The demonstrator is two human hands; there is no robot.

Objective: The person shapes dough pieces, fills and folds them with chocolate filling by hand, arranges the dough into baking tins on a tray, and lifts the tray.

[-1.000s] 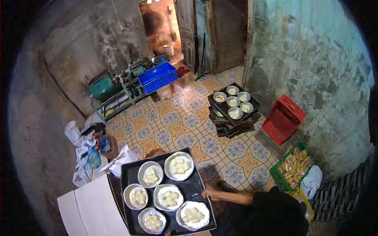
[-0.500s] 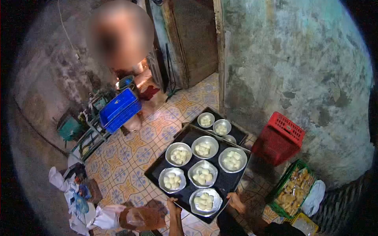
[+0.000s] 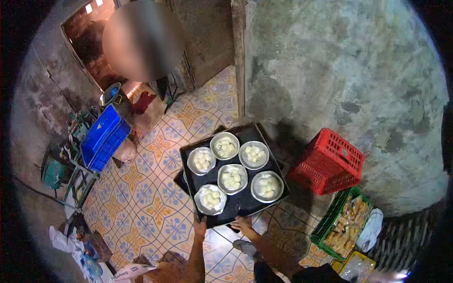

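Note:
Both hands grip the near edge of a black baking tray (image 3: 238,206). My left hand (image 3: 200,228) closes on it near the left corner, and my right hand (image 3: 242,225) holds farther right, its fingers partly hidden by the rim. On the tray stand several round silver pans (image 3: 255,189), each with a cluster of pale dough balls (image 3: 268,184). Below it, a corner of a second dark tray (image 3: 180,178) shows at the left; the upper tray covers most of it. Whether the two trays touch, I cannot tell.
A red plastic crate (image 3: 325,162) stands by the wall, right of the trays. Nearer is a green crate (image 3: 325,224) of bagged bread. A blue crate (image 3: 104,141) sits at the left, and bags (image 3: 89,257) lie at lower left. Patterned tiles (image 3: 155,193) cover the floor.
The upper tray has moved forward and left in view and turned, and now covers the lower tray's pans. My right hand has shifted along from the tray's right side to its near edge.

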